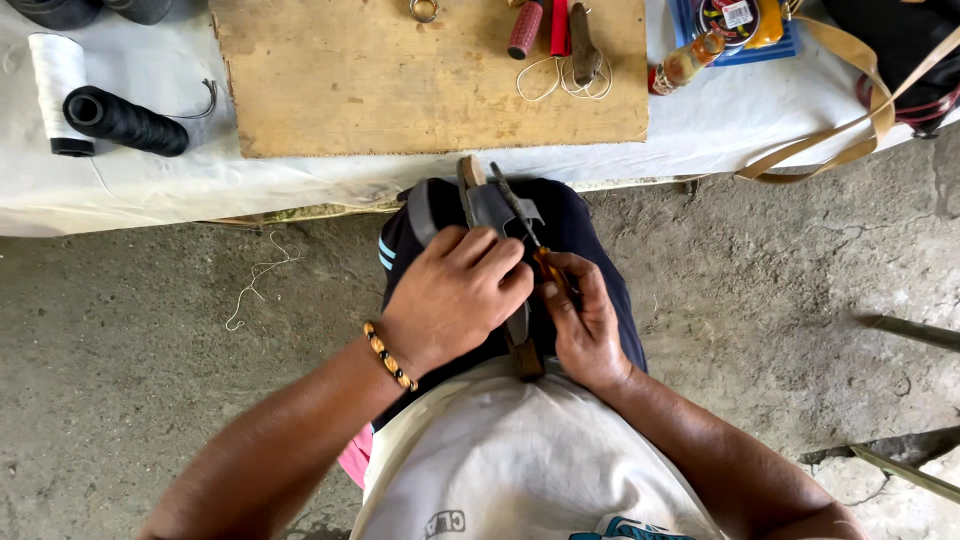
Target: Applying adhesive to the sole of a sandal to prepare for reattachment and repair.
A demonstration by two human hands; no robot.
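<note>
A grey leather piece (492,205) is gripped in a wooden clamp (470,175) that stands between my knees. My left hand (455,295), with a beaded bracelet on the wrist, curls over the top of the leather and the clamp. My right hand (582,318) pinches a thin awl with an orange handle (541,256), its metal tip lying against the leather's right side. The clamp's lower end (524,358) shows between my hands, against my white shirt.
A white-covered table (150,180) lies ahead with a wooden board (400,90), a black thread spool (125,120), a white spool (58,65), red-handled tools (528,28) and a tan strap (840,135). A loose thread (255,280) lies on the concrete floor.
</note>
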